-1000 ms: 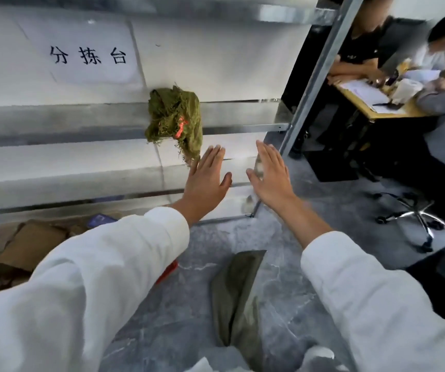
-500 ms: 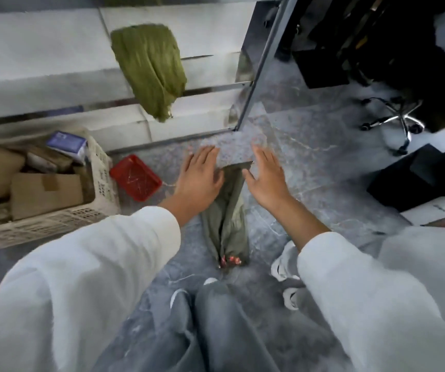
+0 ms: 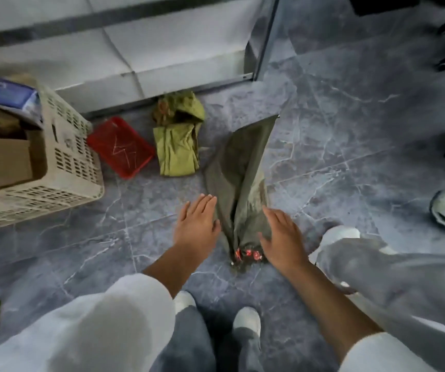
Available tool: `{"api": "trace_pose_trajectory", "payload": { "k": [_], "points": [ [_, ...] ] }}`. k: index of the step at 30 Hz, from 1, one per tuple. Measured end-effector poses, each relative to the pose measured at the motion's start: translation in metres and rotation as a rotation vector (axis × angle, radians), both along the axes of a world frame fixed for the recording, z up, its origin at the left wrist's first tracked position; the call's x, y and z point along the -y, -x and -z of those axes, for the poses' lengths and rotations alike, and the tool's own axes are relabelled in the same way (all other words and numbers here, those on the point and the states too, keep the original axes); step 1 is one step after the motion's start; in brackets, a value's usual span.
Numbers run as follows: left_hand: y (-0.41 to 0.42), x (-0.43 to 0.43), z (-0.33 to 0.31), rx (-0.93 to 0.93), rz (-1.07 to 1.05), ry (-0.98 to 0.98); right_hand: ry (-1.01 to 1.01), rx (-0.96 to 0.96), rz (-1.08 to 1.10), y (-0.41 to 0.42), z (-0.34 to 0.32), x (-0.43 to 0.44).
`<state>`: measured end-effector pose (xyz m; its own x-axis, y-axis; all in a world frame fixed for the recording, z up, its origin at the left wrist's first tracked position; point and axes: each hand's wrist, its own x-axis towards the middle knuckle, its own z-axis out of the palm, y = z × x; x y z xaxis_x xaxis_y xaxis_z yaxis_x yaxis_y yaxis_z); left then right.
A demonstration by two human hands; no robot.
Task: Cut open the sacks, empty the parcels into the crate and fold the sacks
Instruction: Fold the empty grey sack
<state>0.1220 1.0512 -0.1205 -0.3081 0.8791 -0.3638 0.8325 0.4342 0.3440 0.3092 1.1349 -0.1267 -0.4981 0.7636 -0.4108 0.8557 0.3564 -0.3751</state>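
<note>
Crate (image 3: 63,167), floor far left: holds a box (image 3: 1,162) and a blue parcel (image 3: 9,96). Tray (image 3: 120,146), red, just beside the crate's right wall. Next right: 1 pale sack (image 3: 178,149), already folded, at the foot of the bench (image 3: 162,57).

Left hand (image 3: 195,224): flat, fingers straight and close together, holding nothing. It lies at the left edge of the dark sack (image 3: 240,178); whether it touches cannot be told.

Dark sack: flat on the floor (image 3: 350,130) ahead of the feet, long and narrow, creased lengthways. The far end is wider; the near end is bunched at a red tie (image 3: 248,255). It looks empty.

Right hand (image 3: 283,237): flat, fingers straight and close together, laid over the sack's right edge near the bunched end. It grips nothing.

Handling (judgement): thin woven cloth, light, limp, not fragile. It keeps creases but will likely slide on the smooth tile, so 1 palm should pin it while the other smooths. For the fold, pinch the 2 far corners and bring them toward the tie. The bunched end is thick and will probably not lie flat, so fold over it, not across it.
</note>
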Motion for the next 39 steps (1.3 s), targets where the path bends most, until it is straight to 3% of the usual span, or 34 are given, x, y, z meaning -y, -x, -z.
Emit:
{"api": "trace_pose_trajectory", "payload": {
  "k": [7,12,16,21,23,26,29,34,39],
  "points": [
    [-0.055,0.004,0.198,0.096,0.179,0.094,0.22,0.199,-0.067,-0.043,0.207,0.021],
    [-0.087,0.01,0.327,0.121,0.438,0.122,0.241,0.314,-0.16,-0.058,0.325,0.031],
    [-0.092,0.018,0.39,-0.014,0.658,0.294,0.258,0.478,-0.178,-0.062,0.386,0.039],
    [-0.094,0.024,0.424,-0.199,0.788,0.509,0.089,0.34,-0.123,-0.058,0.412,0.041],
    [-0.094,0.023,0.419,-0.135,0.713,0.451,0.168,0.259,-0.085,-0.053,0.408,0.036],
    [-0.077,0.014,0.396,0.201,0.259,0.26,0.276,0.207,-0.087,-0.039,0.383,0.029],
    [-0.053,0.007,0.355,0.454,-0.049,0.139,0.146,0.103,-0.011,-0.027,0.336,0.027],
    [-0.024,-0.002,0.241,0.603,-0.236,0.011,0.132,0.021,0.036,0.006,0.214,0.011],
    [0.007,-0.02,0.073,0.645,-0.32,-0.049,0.05,-0.014,-0.017,0.038,0.041,-0.02]
  ]
}}
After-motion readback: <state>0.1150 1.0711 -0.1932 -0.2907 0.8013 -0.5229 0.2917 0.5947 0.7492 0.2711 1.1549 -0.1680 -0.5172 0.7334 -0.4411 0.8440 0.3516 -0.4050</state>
